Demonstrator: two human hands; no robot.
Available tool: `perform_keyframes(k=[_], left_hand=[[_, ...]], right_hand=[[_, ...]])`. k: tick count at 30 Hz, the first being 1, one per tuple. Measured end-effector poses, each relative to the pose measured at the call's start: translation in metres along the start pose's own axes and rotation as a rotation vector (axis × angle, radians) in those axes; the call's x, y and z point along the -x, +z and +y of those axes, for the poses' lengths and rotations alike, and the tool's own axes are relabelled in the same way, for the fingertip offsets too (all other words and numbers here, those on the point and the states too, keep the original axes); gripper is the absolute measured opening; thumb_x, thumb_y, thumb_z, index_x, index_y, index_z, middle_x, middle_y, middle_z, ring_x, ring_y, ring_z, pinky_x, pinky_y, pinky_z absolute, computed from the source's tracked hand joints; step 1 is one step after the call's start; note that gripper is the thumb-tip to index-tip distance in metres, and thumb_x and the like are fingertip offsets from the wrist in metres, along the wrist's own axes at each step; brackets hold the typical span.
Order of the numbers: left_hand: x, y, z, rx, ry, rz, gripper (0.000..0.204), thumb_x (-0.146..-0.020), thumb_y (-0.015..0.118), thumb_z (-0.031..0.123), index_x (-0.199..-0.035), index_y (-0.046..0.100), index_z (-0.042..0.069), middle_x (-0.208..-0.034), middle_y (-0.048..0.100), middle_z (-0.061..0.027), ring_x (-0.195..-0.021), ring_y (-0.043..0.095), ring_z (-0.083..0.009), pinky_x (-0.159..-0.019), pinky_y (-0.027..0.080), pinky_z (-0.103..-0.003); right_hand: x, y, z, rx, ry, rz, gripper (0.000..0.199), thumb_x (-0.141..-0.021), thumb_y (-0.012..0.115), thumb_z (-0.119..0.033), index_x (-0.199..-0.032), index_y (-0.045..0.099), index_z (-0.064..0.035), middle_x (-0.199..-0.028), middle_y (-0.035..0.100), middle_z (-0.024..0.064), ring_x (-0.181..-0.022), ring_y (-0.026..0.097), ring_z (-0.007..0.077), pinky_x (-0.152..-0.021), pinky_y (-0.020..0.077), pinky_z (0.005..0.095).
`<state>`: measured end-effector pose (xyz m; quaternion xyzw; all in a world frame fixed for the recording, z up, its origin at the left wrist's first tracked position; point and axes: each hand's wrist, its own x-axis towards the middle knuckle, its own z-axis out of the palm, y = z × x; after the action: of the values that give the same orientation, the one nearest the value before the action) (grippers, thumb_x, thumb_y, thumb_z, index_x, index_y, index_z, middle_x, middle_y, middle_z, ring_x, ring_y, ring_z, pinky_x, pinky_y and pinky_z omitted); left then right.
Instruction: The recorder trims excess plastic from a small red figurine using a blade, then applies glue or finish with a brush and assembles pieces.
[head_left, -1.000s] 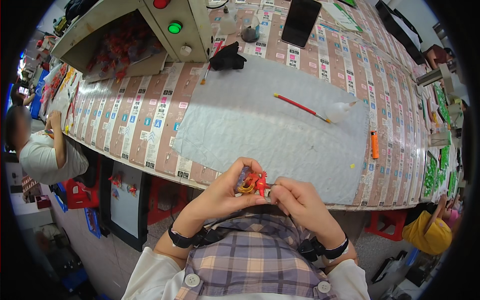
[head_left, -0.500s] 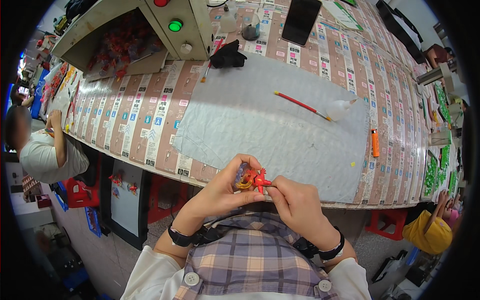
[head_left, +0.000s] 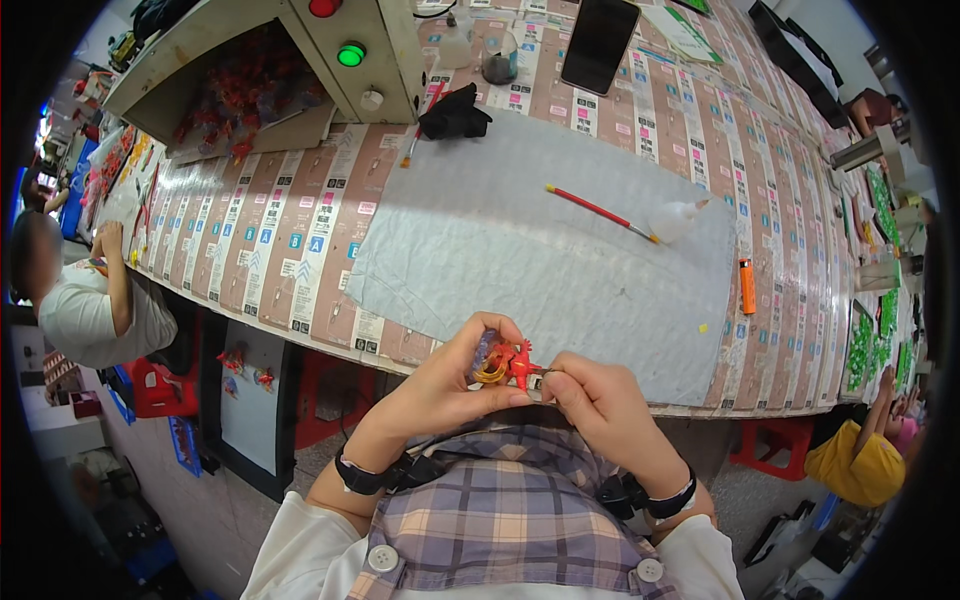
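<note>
My left hand (head_left: 440, 385) is closed round a small red figurine (head_left: 520, 366) with yellow and clear purple parts, just off the table's near edge. Its thumb lies below the figurine and its fingers curl over the top. My right hand (head_left: 598, 400) is closed in a pinch at the figurine's right side. A small thin piece shows between its fingertips and the figurine, too small to make out. On the grey cloth (head_left: 500, 220) beyond my hands lie a red-handled brush (head_left: 600, 212) and a small translucent white bottle (head_left: 680, 220).
A beige machine (head_left: 385, 65) with a pile of red figurines (head_left: 255, 95) inside stands far left. Near it are a black cloth (head_left: 455, 112) and another brush (head_left: 408, 150). A glass jar (head_left: 499, 60), a phone (head_left: 600, 45) and an orange lighter (head_left: 747, 287) also lie about. A person (head_left: 90, 300) sits left.
My right hand has shifted slightly down and right, its fingertips drawing back from the figurine. The figurine has turned a little in my left hand, which stays in place.
</note>
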<state>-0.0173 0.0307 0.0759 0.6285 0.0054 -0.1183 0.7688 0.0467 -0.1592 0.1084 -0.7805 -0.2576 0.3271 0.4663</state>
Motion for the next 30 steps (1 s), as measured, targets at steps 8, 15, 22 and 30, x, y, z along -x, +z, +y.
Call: perform_keyframes(k=[8, 15, 22, 30], left_hand=[[0.001, -0.001, -0.002, 0.082, -0.019, -0.002, 0.049, -0.079, 0.072, 0.012, -0.114, 0.040, 0.003, -0.102, 0.047, -0.0041, -0.094, 0.047, -0.0096, -0.084, 0.040, -0.024], [0.001, -0.001, 0.000, 0.097, -0.034, 0.003, 0.048, -0.079, 0.072, 0.012, -0.113, 0.040, 0.003, -0.102, 0.047, -0.0037, -0.093, 0.047, -0.0089, -0.083, 0.041, -0.024], [0.000, 0.001, 0.000, 0.054, -0.010, 0.016, 0.046, -0.079, 0.071, 0.011, -0.112, 0.040, 0.003, -0.099, 0.049, -0.0037, -0.091, 0.049, -0.0089, -0.082, 0.041, -0.024], [0.000, 0.001, -0.001, -0.119, 0.010, -0.027, 0.046, -0.079, 0.071, 0.011, -0.112, 0.040, 0.003, -0.100, 0.049, -0.0047, -0.091, 0.050, -0.0103, -0.082, 0.042, -0.025]], right_hand=[[-0.001, 0.015, 0.003, 0.267, -0.230, 0.208, 0.016, -0.087, 0.055, -0.016, -0.075, 0.050, -0.0075, -0.058, 0.051, 0.0082, -0.052, 0.054, 0.0257, -0.045, 0.0387, 0.0359], [-0.001, 0.015, 0.002, 0.318, -0.251, 0.213, 0.015, -0.087, 0.055, -0.016, -0.075, 0.050, -0.0076, -0.058, 0.051, 0.0078, -0.051, 0.055, 0.0251, -0.044, 0.0390, 0.0357], [-0.001, 0.017, 0.002, 0.359, -0.223, 0.225, 0.017, -0.088, 0.055, -0.017, -0.075, 0.050, -0.0072, -0.059, 0.052, 0.0081, -0.051, 0.055, 0.0261, -0.044, 0.0394, 0.0363], [-0.005, -0.007, 0.000, -0.103, 0.123, -0.184, 0.020, -0.091, 0.049, -0.023, -0.084, 0.055, -0.0056, -0.058, 0.052, 0.0119, -0.053, 0.054, 0.0297, -0.049, 0.0388, 0.0369]])
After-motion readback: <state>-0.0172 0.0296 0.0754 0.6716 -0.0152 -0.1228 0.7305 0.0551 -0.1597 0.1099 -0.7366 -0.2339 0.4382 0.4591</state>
